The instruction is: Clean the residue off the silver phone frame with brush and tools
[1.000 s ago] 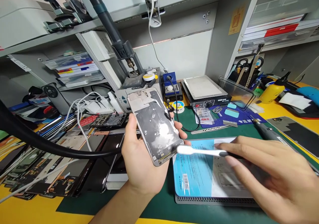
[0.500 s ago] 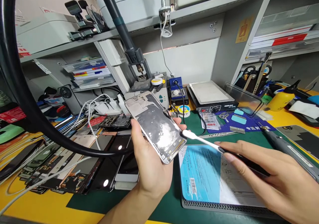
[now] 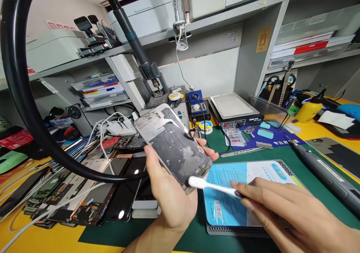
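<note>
My left hand [image 3: 171, 196] grips a phone screen [image 3: 180, 149] by its two long edges, thumb on the left side and fingers on the right. Its back faces up, dark grey with pale smudges and a silvery upper part, and it is tilted. Between the thumb and fingers of my right hand [image 3: 278, 204] is a toothbrush [image 3: 215, 187] with a white head and neck. The brush head lies at the lower end of the screen; its bristles are turned away from view. Beneath the brush, a blue and white package [image 3: 225, 208] rests on a grey mat.
A black hose [image 3: 36, 133] loops across the left side. Phone screens [image 3: 118, 193] and white cables [image 3: 105, 133] crowd the left of the bench. At the back stands a heating plate [image 3: 236, 108]. A grey pen-shaped tool [image 3: 323, 170] lies at right, near a yellow bottle [image 3: 309, 108].
The toothbrush head has moved left and down to the screen's lower end, along with my right hand. The screen has turned slightly, and the bright glare on it has faded.
</note>
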